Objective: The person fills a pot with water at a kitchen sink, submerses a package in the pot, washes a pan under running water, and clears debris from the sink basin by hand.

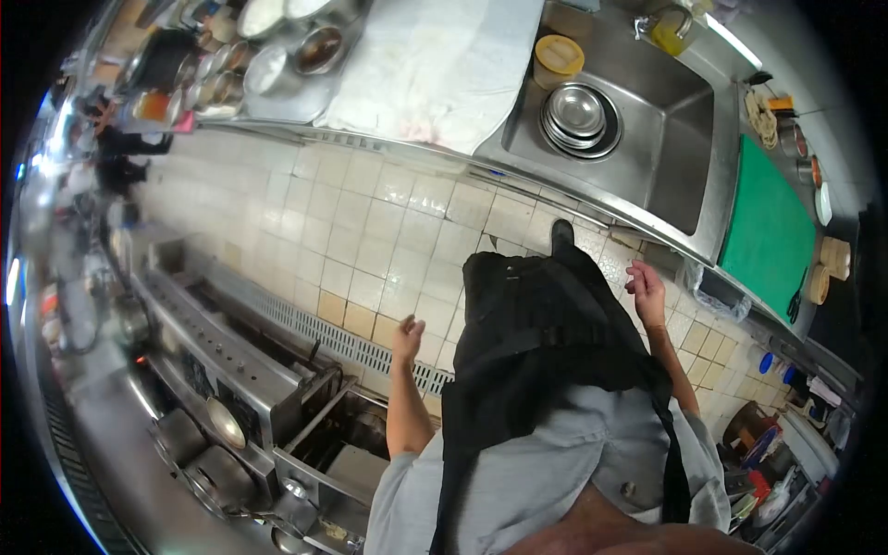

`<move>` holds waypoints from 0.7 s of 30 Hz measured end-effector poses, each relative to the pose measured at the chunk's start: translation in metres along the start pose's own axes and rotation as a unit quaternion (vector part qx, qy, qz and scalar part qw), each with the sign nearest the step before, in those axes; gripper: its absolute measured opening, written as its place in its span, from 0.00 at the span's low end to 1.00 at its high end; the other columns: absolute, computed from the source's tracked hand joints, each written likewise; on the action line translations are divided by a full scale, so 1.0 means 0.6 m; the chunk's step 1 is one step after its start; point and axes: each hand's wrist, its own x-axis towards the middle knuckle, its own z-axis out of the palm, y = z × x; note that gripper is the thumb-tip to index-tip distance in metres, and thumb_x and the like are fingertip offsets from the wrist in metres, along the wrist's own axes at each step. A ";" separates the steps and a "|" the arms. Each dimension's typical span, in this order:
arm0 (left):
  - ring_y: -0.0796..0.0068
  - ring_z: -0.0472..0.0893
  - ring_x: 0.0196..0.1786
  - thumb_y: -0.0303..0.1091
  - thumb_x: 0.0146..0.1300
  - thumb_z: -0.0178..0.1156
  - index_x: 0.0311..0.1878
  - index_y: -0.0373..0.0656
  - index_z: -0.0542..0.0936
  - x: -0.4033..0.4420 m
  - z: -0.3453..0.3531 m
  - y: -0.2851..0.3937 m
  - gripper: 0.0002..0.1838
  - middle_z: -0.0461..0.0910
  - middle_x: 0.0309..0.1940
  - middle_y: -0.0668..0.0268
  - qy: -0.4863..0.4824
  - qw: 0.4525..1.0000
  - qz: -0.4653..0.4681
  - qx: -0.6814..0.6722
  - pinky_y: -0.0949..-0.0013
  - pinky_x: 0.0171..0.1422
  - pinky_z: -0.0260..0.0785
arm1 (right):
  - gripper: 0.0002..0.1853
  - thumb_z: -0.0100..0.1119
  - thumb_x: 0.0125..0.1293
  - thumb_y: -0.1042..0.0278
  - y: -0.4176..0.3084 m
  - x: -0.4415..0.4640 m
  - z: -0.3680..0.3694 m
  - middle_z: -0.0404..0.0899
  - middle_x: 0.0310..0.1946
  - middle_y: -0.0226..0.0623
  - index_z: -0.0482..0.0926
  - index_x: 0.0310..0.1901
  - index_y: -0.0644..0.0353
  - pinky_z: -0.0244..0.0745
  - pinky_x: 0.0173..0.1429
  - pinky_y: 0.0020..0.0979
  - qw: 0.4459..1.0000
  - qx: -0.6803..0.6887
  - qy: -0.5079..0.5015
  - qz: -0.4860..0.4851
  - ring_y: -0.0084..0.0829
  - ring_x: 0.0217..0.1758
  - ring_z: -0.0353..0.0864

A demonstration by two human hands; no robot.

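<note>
Over the tiled floor, my left hand [407, 339] hangs at my side with loosely bent fingers and nothing in it. The metal fryer-like basin [347, 430] is the nearest thing to it, below and to its left. My right hand [646, 285] is on the other side of my black apron [532, 342], fingers apart and slightly curled, also holding nothing. Nearest to that hand are the steel counter edge and a clear plastic bag [717, 298] hanging under it. Neither hand touches any object.
Ahead is a steel sink [680, 176] holding stacked metal bowls [578, 116] and a yellow-lidded tub [559, 59]. A green cutting board [768, 231] lies to its right. White cloth [421, 74] covers the counter. Stoves with pans [225, 422] line the left; a drain grate [305, 319] crosses the floor.
</note>
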 end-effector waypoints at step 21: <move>0.78 0.79 0.32 0.42 0.66 0.62 0.47 0.32 0.82 -0.113 0.213 0.008 0.19 0.85 0.32 0.63 0.083 0.993 -0.062 -0.057 0.74 0.38 0.71 | 0.11 0.57 0.74 0.64 -0.153 0.207 -0.072 0.79 0.24 0.35 0.83 0.48 0.61 0.74 0.31 0.27 0.981 -0.068 -0.057 -0.175 0.21 0.22 0.77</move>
